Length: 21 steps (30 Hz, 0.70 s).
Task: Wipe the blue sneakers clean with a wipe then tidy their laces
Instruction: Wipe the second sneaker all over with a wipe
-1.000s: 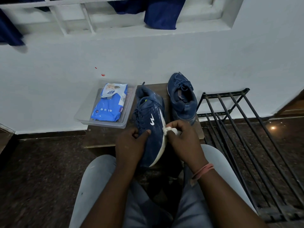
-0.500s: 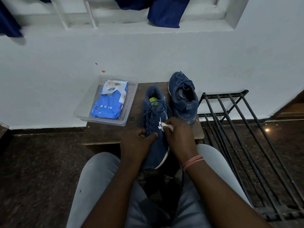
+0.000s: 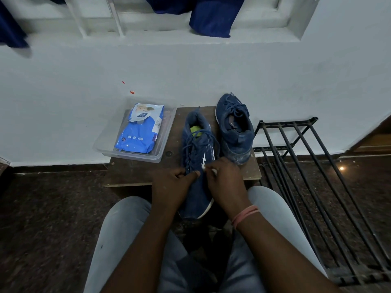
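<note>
Blue fabric under both hands: my left hand [image 3: 173,185] grips the near sneaker [image 3: 197,166] by its side, fingers curled on the upper, I'd say to steady it. My right hand [image 3: 224,180] is clamped on a bunched white wipe [image 3: 208,169], pressing it against the sneaker's other flank, just by the white logo. The hands sit close together across the shoe, its toe hanging off the worktop [image 3: 135,172] toward my knees. Beyond my right hand stands the second sneaker [image 3: 234,127], laces loose. Beyond my left, a clear tray [image 3: 127,154] holds the wipes pack [image 3: 140,130]. Right of my right hand, a black metal rack [image 3: 296,166] on a dark speckled floor; white wall ahead.
</note>
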### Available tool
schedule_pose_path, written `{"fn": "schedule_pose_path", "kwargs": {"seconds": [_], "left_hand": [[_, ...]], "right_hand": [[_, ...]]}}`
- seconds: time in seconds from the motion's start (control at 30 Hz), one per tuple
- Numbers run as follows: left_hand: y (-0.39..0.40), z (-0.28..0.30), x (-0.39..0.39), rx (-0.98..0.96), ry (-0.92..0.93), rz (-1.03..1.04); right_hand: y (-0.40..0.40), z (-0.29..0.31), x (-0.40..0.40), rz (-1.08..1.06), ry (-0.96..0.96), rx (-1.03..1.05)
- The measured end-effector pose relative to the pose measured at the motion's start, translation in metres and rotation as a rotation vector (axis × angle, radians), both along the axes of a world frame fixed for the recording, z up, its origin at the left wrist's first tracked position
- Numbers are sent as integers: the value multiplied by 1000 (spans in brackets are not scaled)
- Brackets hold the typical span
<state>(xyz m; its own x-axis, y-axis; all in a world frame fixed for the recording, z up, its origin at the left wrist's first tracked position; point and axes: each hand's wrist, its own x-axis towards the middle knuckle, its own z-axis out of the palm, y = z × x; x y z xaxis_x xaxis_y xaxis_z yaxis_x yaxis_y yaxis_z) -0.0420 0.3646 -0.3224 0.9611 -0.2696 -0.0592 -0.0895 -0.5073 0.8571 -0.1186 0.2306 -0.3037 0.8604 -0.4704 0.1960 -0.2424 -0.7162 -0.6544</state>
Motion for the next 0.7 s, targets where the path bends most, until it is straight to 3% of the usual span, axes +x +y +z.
{"fn": "schedule_pose_path", "kwargs": {"seconds": [0.1, 0.33, 0.57, 0.7], "left_hand": [[0, 0, -1, 25, -19, -9], [-1, 3, -1, -19, 61, 4], [-5, 4, -2, 8, 78, 61], [-3, 7, -2, -28, 118, 39]], "right_hand": [[0, 3, -14, 96, 129, 192], [-6, -2, 7, -101, -39, -25], [10, -2, -37, 43, 113, 312], [3, -6, -39, -3, -11, 184]]}}
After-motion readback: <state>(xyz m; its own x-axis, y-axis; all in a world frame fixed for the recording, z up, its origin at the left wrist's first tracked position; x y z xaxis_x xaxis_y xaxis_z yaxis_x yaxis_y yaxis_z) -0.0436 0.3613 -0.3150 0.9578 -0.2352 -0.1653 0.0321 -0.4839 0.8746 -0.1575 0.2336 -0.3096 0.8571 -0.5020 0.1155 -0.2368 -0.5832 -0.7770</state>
